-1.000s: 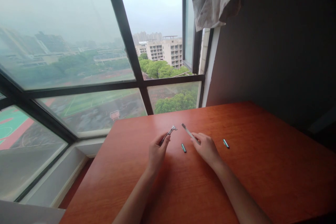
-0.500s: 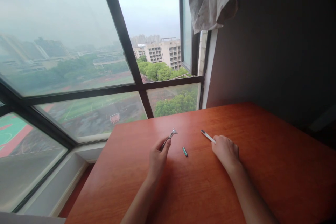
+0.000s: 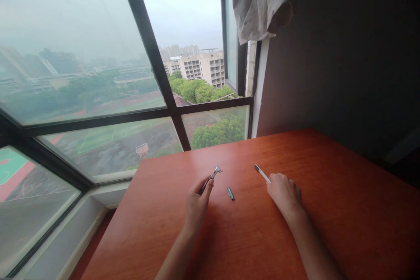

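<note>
My left hand (image 3: 197,201) is closed around a silver razor handle (image 3: 215,172). Its forked metal end, without a blade head, points up and away from me, while the lower part disappears behind my fingers. On the table between my hands lies a small dark and green razor cartridge (image 3: 230,194), touched by neither hand. To the right, my right hand (image 3: 285,195) grips a white toothbrush (image 3: 264,174) by its handle. The toothbrush's dark bristles face upward at the far left end, and the rest of its handle is hidden under my palm.
A reddish-brown wooden table (image 3: 157,210) spans the foreground. Behind it stands a dark-framed window (image 3: 98,118), with one pane open at the right. A grey shirt (image 3: 262,4) hangs above the table's back edge, beside a dark wall (image 3: 328,65).
The toothbrush in my right hand has shifted slightly right, and its bristles now turn upward. My left hand holds the razor handle much as before. The view has moved a little.
</note>
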### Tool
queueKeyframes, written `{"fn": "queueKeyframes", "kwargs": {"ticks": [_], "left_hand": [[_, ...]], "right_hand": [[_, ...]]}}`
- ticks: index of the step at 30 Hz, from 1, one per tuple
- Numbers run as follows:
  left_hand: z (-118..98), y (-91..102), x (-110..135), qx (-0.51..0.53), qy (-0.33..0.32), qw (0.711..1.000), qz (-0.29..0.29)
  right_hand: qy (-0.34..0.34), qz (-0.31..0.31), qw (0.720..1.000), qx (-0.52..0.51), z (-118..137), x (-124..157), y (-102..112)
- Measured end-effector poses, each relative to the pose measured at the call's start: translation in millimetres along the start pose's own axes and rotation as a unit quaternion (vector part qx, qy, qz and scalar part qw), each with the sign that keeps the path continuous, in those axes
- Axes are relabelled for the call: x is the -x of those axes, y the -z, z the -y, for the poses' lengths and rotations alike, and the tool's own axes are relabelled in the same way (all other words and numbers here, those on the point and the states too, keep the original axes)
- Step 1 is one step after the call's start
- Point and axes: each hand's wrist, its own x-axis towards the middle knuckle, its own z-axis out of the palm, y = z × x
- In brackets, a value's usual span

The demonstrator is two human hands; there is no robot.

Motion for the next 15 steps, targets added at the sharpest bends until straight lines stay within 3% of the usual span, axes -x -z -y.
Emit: {"fn": "queueKeyframes", "kwargs": {"ticks": [15], "left_hand": [[-2.0, -0.9, -0.7, 0.011, 0.011, 1.000, 0.004]], "right_hand": [[-0.018, 0.028, 0.998, -0.052, -10.5, -7.4, 4.2]]}}
